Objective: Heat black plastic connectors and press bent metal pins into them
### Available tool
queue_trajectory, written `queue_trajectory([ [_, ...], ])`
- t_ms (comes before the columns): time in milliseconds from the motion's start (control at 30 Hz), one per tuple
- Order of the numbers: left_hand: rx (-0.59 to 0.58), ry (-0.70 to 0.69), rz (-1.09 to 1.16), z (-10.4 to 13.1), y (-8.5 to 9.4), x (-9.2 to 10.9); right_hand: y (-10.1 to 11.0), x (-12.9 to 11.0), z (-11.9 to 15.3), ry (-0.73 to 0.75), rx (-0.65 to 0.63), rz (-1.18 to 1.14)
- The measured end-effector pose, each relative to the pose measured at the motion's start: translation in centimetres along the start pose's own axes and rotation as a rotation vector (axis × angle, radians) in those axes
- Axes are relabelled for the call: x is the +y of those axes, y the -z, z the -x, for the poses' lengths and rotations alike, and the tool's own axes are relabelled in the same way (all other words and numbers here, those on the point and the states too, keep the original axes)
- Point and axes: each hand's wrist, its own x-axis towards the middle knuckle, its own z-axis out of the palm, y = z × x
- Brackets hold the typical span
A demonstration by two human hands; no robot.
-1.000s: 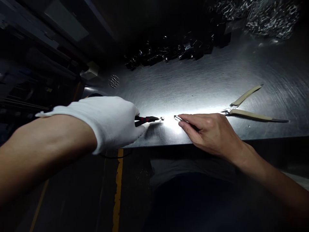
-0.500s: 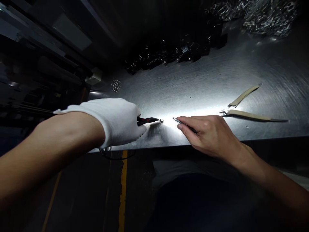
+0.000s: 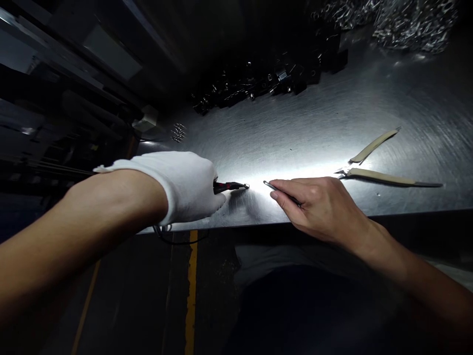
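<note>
Head view: my left hand (image 3: 188, 187), in a white cloth glove, is left of the centre of the frame, its fingers curled tightly round a black hand tool with red marks (image 3: 229, 186), whose narrow nose points right. At that nose, in the centre of the frame, is a small shiny silver metal piece (image 3: 247, 186); whether the tool nips it or only touches it, I cannot tell. My bare right hand (image 3: 321, 202), right of centre, pinches a slim grey metal rod (image 3: 271, 186) between thumb and forefinger, its end aimed left, near the metal piece but apart from it. Both hands are over the brushed steel tabletop (image 3: 295, 128), close to its near edge, where a bright patch of light falls between them. Just beyond my right hand, at the right of the frame, lies a pair of beige-handled metal pliers (image 3: 380, 176) with its handles spread. A heap of tangled silver metal parts (image 3: 417, 24) fills the upper right, a row of dark blocky parts (image 3: 266, 85) runs along the upper middle, and a small cluster of shiny metal bits (image 3: 178, 132) sits beyond my glove, left of centre
</note>
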Motion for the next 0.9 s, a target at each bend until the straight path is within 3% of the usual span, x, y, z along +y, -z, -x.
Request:
queue_trajectory([
  [233, 0.064, -0.066, 0.029, -1.5, -0.8, -0.2, 0.2, -0.2, 0.0, 0.0, -0.016, -0.001],
  [433, 0.071, -0.104, 0.044, -0.6, -1.8, -0.9, 0.3, -0.4, 0.1, -0.008, -0.027, 0.1],
  [600, 0.167, -0.228, 0.463, 1.0, -6.4, -2.0, -0.3, -1.6, -2.3, 0.017, -0.013, 0.287],
  [667, 0.118, -0.21, 0.728, 2.0, -8.7, -2.0, 0.2, -1.8, -3.5, 0.035, -0.023, 0.342],
  [767, 0.089, -0.192, 1.097, 3.6, -12.4, -1.4, 2.7, -0.6, -3.4, 0.091, -0.077, 0.375],
  [900, -0.047, -0.149, 1.624, 5.1, -17.5, 0.1, 8.1, 4.7, 0.2, 0.121, -0.143, 0.472],
])
